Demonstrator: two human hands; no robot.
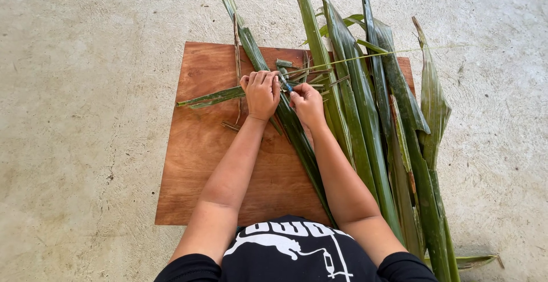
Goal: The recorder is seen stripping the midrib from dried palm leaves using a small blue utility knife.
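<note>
My left hand (261,92) presses down on a long green palm leaf (297,133) that lies diagonally across a brown wooden board (200,162). My right hand (307,103) is closed around a small blue-handled tool (285,82), its tip at the leaf right beside my left fingers. A shorter leaf strip (211,97) sticks out to the left from under my left hand. Thin brown midrib strands (237,82) lie on the board near it.
A pile of long green palm leaves (388,122) lies along the board's right side and reaches beyond the top edge. The board rests on a rough concrete floor (80,116). My black shirt shows at the bottom edge.
</note>
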